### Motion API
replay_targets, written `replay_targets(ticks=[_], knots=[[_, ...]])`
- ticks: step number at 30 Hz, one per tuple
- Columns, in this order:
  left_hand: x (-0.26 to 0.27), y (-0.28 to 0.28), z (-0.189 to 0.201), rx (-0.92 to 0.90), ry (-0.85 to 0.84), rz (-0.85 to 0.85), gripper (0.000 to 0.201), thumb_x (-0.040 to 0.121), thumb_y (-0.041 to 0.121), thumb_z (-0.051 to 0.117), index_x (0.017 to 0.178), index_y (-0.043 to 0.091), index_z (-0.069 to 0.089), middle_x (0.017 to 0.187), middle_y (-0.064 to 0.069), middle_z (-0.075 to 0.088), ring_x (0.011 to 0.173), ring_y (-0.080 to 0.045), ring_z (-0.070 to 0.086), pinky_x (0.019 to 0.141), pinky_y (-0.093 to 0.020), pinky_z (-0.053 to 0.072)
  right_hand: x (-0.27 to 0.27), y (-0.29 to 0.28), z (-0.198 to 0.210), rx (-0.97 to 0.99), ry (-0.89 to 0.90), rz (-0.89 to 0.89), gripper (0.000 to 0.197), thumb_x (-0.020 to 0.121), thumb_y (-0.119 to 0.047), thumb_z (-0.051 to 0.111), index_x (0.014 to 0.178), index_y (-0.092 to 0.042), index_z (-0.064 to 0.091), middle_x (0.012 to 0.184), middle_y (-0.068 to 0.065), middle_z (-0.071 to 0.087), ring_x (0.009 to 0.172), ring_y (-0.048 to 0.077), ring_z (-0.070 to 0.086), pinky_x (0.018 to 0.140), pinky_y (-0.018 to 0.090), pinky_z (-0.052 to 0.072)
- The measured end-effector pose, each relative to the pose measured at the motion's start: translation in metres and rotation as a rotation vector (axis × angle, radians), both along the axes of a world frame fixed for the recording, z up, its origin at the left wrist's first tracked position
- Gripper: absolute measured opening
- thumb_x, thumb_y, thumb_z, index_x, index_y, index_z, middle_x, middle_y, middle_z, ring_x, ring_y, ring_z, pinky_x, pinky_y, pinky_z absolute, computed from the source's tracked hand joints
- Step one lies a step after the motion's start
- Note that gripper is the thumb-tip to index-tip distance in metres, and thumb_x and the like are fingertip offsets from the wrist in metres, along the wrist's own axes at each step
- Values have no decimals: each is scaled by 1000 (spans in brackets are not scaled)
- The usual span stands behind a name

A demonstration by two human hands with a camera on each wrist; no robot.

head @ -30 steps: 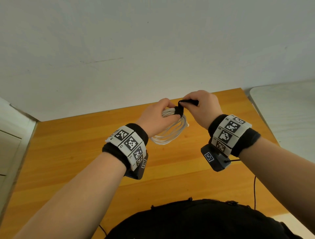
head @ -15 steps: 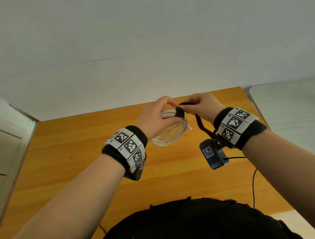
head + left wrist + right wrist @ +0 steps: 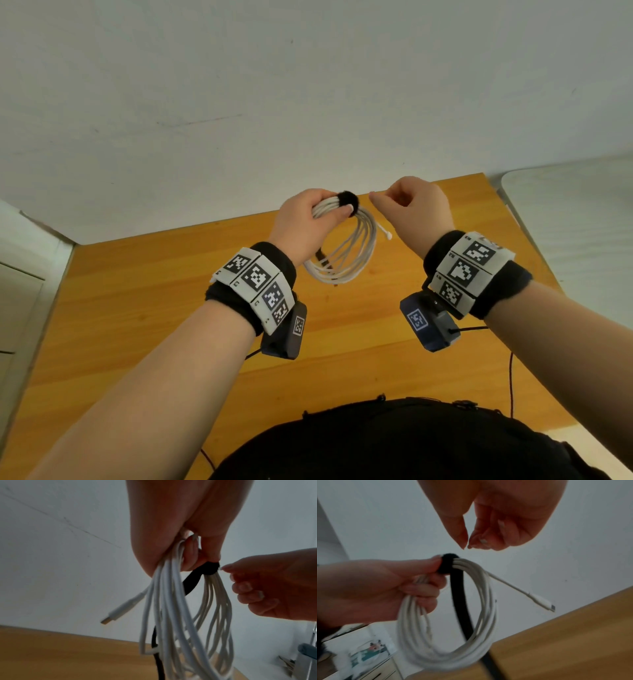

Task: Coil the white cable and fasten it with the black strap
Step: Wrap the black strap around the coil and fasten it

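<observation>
Head view: left hand holds white cable up above the wooden table, coil hanging free, no contact with tabletop.
Left hand state: thumb and fingers curled round the bundle top, thumb tip pressing black strap where it rings the strands.
Right hand state: right hand just beside the strap, fingers curled, thumb and forefinger tips nearly meeting, nothing between them; not touching strap or cable.
Strap: partly wound at coil top; long loose tail hangs down through the loop, not yet fastened.
Cable ends: USB plug sticks out one side, small connector on the other, both dangling.
Handling guess: cable light, limp, smooth jacket, loops likely to splay or slip if the pinch eases. Strap soft, floppy, probably hook-and-loop, can't confirm.
Where to grab: keep pinch on wrapped spot; take strap tail near its free end, pull snug round the bundle.
Progress guess: coiling done, fastening partway.
Risk: tail snagging inside loops.
</observation>
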State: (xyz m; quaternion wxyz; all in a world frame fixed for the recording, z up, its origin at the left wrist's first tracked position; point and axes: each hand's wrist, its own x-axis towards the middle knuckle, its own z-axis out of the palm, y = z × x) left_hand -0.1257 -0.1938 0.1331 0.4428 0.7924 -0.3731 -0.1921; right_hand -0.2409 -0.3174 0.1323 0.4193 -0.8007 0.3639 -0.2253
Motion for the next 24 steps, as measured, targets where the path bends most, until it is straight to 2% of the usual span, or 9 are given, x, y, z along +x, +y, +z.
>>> replay_targets(ticks=[3,5,7,11,13,15,17,20,24], knots=[[3,-2,-2,-24,3,44,25,89,30,60,108,15,61,89,9,57,77,-4,52,59,0,38,-3,17,3,38,20,104,30,88,-32,57,74,-7,67,70,6,68,57,20,56,55,28,46],[3,-2,-4,-26,9,64,19,89,30,60,103,17,59,84,11,55,75,-5,52,57,-2,38,-4,26,-1,24,71,180,25,90,-29,56,88,-11,72,83,6,73,59,18,63,55,22,48],[2,-1,-6,-27,26,89,16,88,30,61,98,19,54,82,13,53,73,-1,51,56,-4,38,-3,31,-7,14,105,228,28,91,-27,55,113,-14,67,109,1,70,60,10,65,56,14,44],[0,-1,-6,-34,41,123,17,88,32,60,99,20,53,83,13,53,74,0,52,59,-9,39,3,36,-12,97,125,272,40,92,-25,54,130,-17,53,133,-1,57,78,21,71,67,24,49],[0,-1,-6,-25,73,119,19,88,33,60,99,20,53,81,11,54,71,-4,51,60,-18,39,6,37,-14,164,79,280,33,91,-24,55,123,-17,59,124,-1,64,68,16,70,60,16,46],[0,-2,-6,-19,109,109,20,88,34,60,100,19,54,78,8,54,68,-9,51,60,-23,39,8,37,-15,247,32,235,25,90,-23,58,111,-13,65,96,-1,72,53,4,64,50,7,42],[-1,-2,-6,-15,114,102,20,88,34,60,100,19,54,77,7,54,67,-10,50,60,-24,39,9,34,-15,308,17,168,21,87,-25,63,98,-9,67,67,-4,63,46,0,55,47,7,40],[0,-1,-6,-5,68,91,18,89,32,59,100,19,53,79,10,53,68,-5,50,59,-15,40,9,33,-14,330,1,160,18,86,-26,64,84,-7,62,70,1,63,60,11,55,59,20,44],[1,2,-8,8,-1,78,19,92,26,55,106,13,54,82,14,50,73,1,49,59,0,37,8,35,-10,344,-26,176,8,93,-18,53,91,-10,52,70,-1,64,59,4,58,62,19,47]])
